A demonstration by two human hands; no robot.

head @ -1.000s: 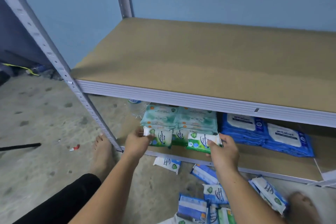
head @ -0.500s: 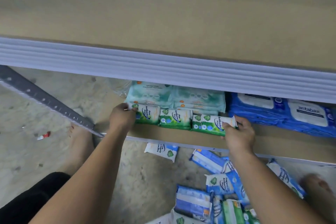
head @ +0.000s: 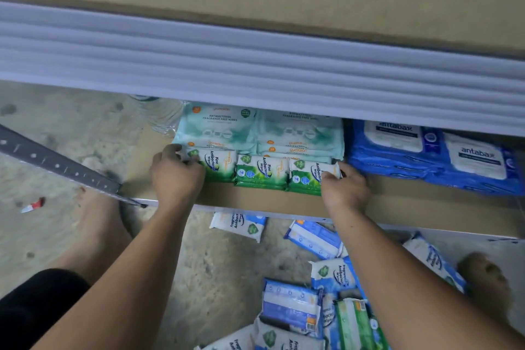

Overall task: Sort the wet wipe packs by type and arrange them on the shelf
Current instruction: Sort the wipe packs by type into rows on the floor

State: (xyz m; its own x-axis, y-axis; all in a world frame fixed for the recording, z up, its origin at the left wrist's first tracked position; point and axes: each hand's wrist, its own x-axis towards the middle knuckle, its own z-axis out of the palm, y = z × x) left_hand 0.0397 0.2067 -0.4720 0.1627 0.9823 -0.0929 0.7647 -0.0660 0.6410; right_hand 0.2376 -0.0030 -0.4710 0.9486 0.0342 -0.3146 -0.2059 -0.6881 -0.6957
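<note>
Three green-and-white pine wipe packs stand in a row on the lower shelf [head: 264,202]. My left hand [head: 176,176] grips the leftmost pine pack [head: 220,163]. The rightmost pine pack [head: 308,176] is held at its right end by my right hand [head: 345,190]. The middle pine pack [head: 261,172] sits between them. Behind the row lie stacks of pale teal fragrance-free packs [head: 258,131]. Stacks of blue antabax packs [head: 431,150] lie to the right.
Loose blue and green wipe packs [head: 309,304] lie scattered on the concrete floor below the shelf. The upper shelf edge [head: 255,65] overhangs close above. A grey upright post [head: 59,166] stands left, a clear bottle [head: 164,115] behind it. My bare feet rest at either side.
The view has dipped down and closer to the lower shelf. Both hands have brought the outer pine packs inward, closing the row against the middle pack.
</note>
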